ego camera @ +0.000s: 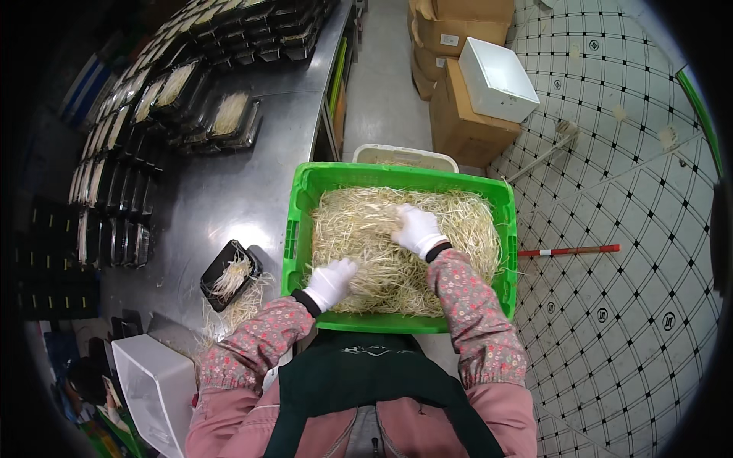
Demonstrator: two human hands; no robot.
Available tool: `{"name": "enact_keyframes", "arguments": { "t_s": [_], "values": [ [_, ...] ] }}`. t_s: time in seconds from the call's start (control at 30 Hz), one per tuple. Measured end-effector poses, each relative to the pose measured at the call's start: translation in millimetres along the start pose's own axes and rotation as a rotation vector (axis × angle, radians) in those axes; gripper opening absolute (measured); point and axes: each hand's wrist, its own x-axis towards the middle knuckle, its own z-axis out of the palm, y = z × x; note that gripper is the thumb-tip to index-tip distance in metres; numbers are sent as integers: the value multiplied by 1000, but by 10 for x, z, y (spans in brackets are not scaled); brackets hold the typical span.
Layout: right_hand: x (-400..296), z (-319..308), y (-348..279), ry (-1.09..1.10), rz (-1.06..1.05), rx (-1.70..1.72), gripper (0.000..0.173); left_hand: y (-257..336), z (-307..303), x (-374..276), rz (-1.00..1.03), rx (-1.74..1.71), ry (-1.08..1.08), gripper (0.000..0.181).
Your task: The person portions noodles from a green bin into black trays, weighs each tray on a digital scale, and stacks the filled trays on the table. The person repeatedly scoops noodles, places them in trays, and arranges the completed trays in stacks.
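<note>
Both my hands wear white gloves and reach into a green plastic crate (401, 327) full of pale bean sprouts (458, 229). My left hand (333, 282) rests at the crate's near left part, its fingers bent against the sprouts. Farther in, right of the middle, my right hand (418, 229) has its fingertips down among the sprouts; whether either hand grips any is hard to tell. On the steel table to the left, a black plastic tray (215, 277) stands tilted, holding a small bunch of sprouts (232, 275), with loose sprouts (246, 306) beside it.
Stacks of black trays (134, 189) with sprouts line the far and left parts of the steel table (269, 120). A pale bin (406, 156) is behind the crate. Cardboard boxes (467, 126) bear a white foam box (498, 80). A white container (154, 383) stands near left. A person (91, 378) is at lower left.
</note>
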Motion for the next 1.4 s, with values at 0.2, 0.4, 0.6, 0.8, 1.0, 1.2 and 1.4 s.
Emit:
{"name": "enact_keyframes", "arguments": {
  "t_s": [0.2,0.4,0.6,0.8,1.0,1.2,1.4],
  "values": [
    [-41,359,168,7,66,6,113,-33,198,-77,-213,-25,-183,120],
    [-640,1125,-310,-150,-98,-314,135,-189,380,425,-201,199,-299,129],
    [242,738,86,-215,81,-135,124,-589,189,1181,-324,-72,-427,141],
    [260,774,345,-193,-13,-71,34,-551,191,1089,-386,-192,-324,46],
    [141,362,678,-122,-87,-35,30,-392,-159,725,-165,-25,-184,38],
    [261,-296,690,49,201,179,34,-551,-310,362,80,124,-9,43],
    [626,545,409,-396,211,90,93,-256,313,626,-107,353,63,85]
  ]
}}
